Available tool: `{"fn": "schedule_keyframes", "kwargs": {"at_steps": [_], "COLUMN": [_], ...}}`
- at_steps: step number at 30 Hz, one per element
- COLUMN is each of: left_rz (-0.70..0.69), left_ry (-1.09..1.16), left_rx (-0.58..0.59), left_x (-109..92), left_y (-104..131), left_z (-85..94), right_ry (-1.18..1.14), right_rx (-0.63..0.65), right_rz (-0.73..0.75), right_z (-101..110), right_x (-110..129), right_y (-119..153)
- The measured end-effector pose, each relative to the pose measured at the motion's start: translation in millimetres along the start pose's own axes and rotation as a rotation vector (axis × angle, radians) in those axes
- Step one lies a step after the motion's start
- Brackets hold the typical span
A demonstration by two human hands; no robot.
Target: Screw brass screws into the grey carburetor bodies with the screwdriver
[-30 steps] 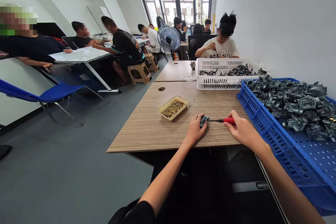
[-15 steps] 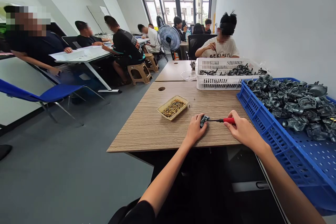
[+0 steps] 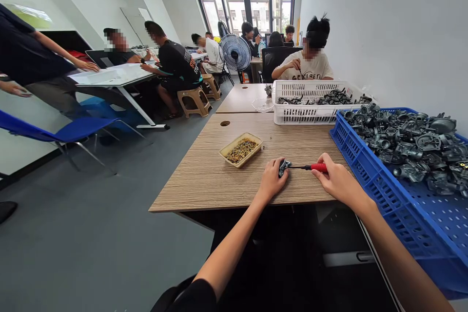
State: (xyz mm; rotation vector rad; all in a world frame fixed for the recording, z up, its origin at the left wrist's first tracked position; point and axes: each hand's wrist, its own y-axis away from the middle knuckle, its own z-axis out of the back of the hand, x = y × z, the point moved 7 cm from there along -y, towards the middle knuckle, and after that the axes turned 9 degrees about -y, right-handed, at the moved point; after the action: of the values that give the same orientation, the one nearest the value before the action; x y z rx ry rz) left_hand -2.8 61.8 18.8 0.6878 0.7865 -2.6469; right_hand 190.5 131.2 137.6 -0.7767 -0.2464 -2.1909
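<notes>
My left hand [image 3: 272, 179] is closed around a small grey metal part [image 3: 283, 167] and holds it on the wood-grain table [image 3: 204, 175]. In my right hand [image 3: 331, 175] is a screwdriver with a red handle [image 3: 319, 167]; its dark shaft points left, and the tip meets the metal part. Where exactly the tip sits is too small to tell. Beyond my left hand, to the left, lies a cream tray [image 3: 238, 164] filled with small brass-coloured pieces.
A blue crate [image 3: 383, 204] heaped with grey metal parts stands at the right. Behind it is a white basket [image 3: 307, 117] with dark parts. Across the table sits a person [image 3: 309, 66] in a white shirt. A blue chair [image 3: 86, 129] stands at the left.
The standing person at the far left has shifted and now stands more upright, the head out of view. My hands and the screwdriver look almost unmoved.
</notes>
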Motion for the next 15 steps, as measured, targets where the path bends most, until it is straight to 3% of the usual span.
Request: {"fn": "schedule_keyframes", "kwargs": {"at_steps": [9, 15], "left_rz": [0.003, -0.015], "left_ry": [0.0, 0.011], "left_rx": [-0.004, 0.015], "left_x": [1.1, 0.2], "left_y": [-0.6, -0.7], "left_z": [1.2, 1.4], "right_ry": [-0.003, -0.042], "right_rx": [0.007, 0.051], "right_rz": [0.007, 0.093], "right_z": [-0.5, -1.0], "right_x": [-0.7, 6.7], "right_y": [-0.4, 1.5]}}
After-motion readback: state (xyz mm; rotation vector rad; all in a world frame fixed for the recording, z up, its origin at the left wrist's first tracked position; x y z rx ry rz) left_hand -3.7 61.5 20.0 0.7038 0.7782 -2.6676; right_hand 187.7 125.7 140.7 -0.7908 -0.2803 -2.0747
